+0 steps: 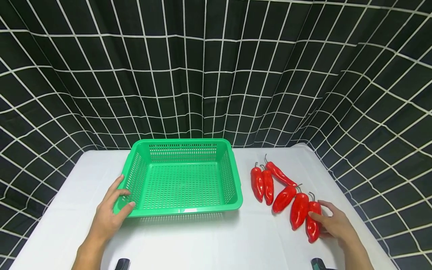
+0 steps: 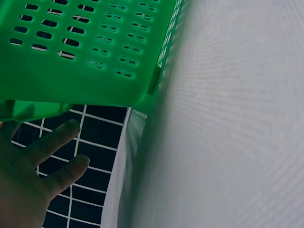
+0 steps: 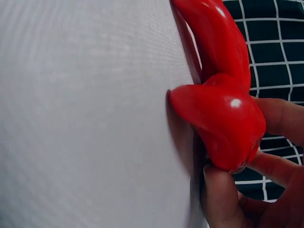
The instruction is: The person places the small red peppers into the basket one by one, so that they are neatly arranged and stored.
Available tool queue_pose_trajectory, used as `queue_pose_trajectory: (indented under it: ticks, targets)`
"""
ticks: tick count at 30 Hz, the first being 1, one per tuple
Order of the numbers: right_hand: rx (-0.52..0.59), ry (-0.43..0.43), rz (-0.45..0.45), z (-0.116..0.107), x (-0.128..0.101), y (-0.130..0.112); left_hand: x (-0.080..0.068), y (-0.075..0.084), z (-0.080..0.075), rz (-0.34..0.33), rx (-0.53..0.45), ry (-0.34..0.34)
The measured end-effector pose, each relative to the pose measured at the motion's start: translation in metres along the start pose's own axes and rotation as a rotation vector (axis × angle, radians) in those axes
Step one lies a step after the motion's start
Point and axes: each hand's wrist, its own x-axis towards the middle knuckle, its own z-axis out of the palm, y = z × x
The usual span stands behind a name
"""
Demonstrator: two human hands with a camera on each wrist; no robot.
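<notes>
- While the left hand (image 1: 109, 213) rests flat-fingered against the green basket (image 1: 183, 178) corner, the right hand (image 1: 332, 223) pinches the nearest red pepper (image 1: 312, 221) on the white tabletop (image 1: 219, 240).
- Glossy skin (likely light, stiff, slippery) favours holding mid-body.

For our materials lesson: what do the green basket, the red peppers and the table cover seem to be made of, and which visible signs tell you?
Green basket: moulded plastic, smooth, with regular slots.
Red peppers: probably plastic imitations; uniformly glossy with sharp highlights, as on the one the right hand pinches.
Table cover: apparently white woven cloth, matte, fine weave visible.
</notes>
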Motion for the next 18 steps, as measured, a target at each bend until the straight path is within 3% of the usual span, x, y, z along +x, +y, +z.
queue_pose_trajectory:
  ticks: [7, 18]
  targets:
    - [0.092, 0.007, 0.005, -0.007, 0.0, 0.007, 0.0, 0.002, 0.002, -0.001, 0.0, -0.003]
    - [0.362, -0.042, 0.022, -0.017, -0.011, 0.01, -0.001, 0.004, 0.0, -0.006, 0.003, -0.012]
